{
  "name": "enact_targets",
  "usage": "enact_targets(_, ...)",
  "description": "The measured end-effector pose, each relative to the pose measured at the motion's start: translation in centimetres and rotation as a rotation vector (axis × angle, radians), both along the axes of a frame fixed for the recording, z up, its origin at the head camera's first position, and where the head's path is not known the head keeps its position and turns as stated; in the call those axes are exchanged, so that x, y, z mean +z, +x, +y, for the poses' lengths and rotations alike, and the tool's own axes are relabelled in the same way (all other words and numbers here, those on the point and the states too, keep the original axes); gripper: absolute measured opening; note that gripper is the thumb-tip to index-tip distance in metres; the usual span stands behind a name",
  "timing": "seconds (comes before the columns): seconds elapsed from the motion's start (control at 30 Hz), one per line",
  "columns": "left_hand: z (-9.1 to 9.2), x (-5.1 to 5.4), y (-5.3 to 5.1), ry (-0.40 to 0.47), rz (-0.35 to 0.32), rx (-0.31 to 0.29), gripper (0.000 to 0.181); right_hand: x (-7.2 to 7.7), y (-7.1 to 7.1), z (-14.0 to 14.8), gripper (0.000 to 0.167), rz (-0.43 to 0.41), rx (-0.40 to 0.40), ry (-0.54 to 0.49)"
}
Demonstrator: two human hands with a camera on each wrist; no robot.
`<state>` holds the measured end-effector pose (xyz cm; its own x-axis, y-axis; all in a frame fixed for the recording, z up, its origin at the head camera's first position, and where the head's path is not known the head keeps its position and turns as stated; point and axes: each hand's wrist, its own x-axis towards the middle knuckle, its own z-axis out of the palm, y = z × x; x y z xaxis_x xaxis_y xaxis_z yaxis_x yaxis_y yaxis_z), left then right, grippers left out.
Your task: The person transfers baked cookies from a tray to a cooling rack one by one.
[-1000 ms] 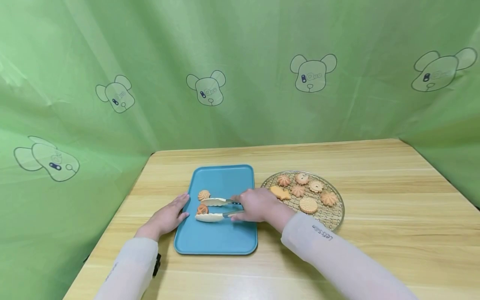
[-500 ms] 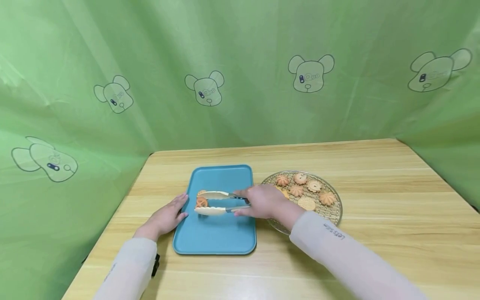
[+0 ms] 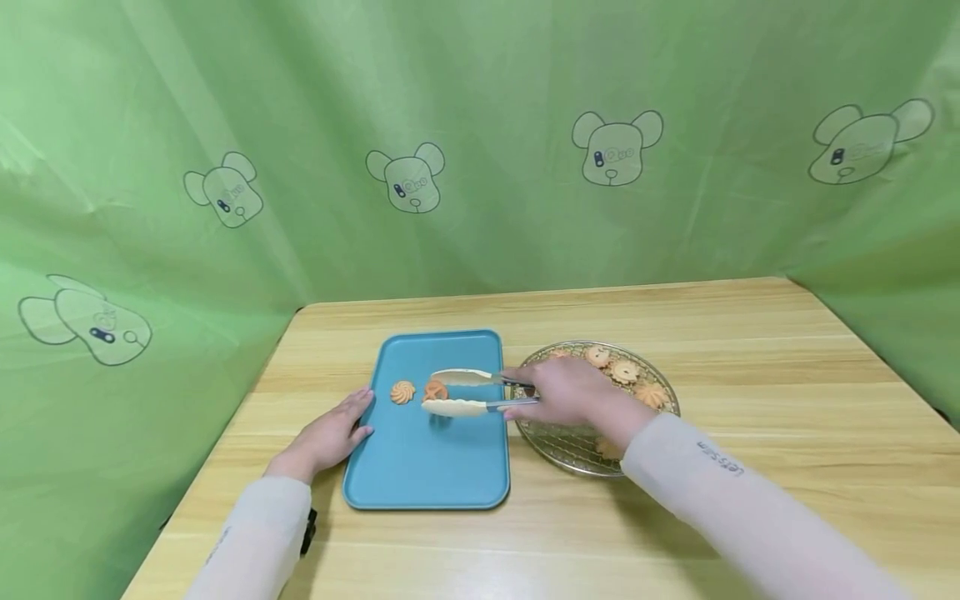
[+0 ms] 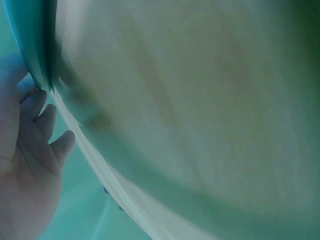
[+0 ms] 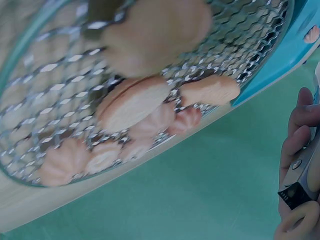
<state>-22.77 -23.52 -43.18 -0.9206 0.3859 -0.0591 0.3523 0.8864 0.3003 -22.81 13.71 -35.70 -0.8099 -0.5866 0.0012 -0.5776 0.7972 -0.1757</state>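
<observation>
My right hand (image 3: 566, 392) grips a pair of metal tongs (image 3: 459, 407) with cream scalloped tips. Between those tips is a brown pretzel-shaped cookie (image 3: 436, 389), held above the blue tray (image 3: 427, 479), with a shadow beneath. A round swirl cookie (image 3: 402, 392) lies on the tray to the left of the tongs. My left hand (image 3: 326, 433) rests at the tray's left edge, its fingertips touching the rim. In the right wrist view the tongs' handle (image 5: 302, 175) shows at the right, partly cut off by the frame.
Under my right forearm stands a round wire rack (image 3: 558, 457) with several cookies, such as a flower-shaped one (image 3: 652, 395) and a ring-shaped one (image 3: 625, 372). My arm hides some of them. Green curtains (image 3: 480, 233) surround the wooden table (image 3: 735, 400).
The tongs have risen and moved right with the pretzel-shaped cookie, away from the swirl cookie, which stays on the tray. My right forearm now covers more of the rack. My left hand stays put.
</observation>
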Motion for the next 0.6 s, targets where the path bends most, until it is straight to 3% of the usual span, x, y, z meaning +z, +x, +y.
enact_targets(0.3, -0.1, -0.3, -0.2, -0.001, 0.009, -0.011, 0.06, 0.6, 0.1, 2.7, 0.069, 0.04, -0.015, 0.006)
enact_targets(0.6, -0.1, -0.3, -0.2, 0.0, 0.004, -0.008, 0.06, 0.9, 0.4, 5.2, 0.068, 0.025, -0.01, 0.002)
